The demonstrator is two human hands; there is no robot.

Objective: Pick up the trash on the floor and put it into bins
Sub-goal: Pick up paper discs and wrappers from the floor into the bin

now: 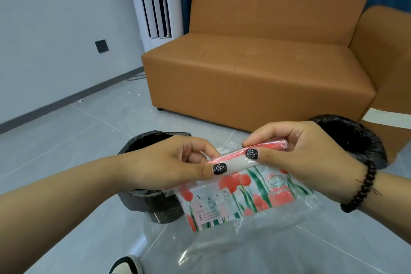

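Currently both hands, left hand [178, 162] and right hand [300, 153], pinch a tulip-printed plastic wrapper [242, 193] by its top edge; disposal is pending. Black-lined bins sit beyond each hand, left bin [146, 202] and right bin [360, 138]; contents cannot be determined.

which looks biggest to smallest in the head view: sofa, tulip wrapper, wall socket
1. sofa
2. tulip wrapper, though it hangs close to the camera, so it looks bigger than it truly is
3. wall socket, far off and by far the smallest
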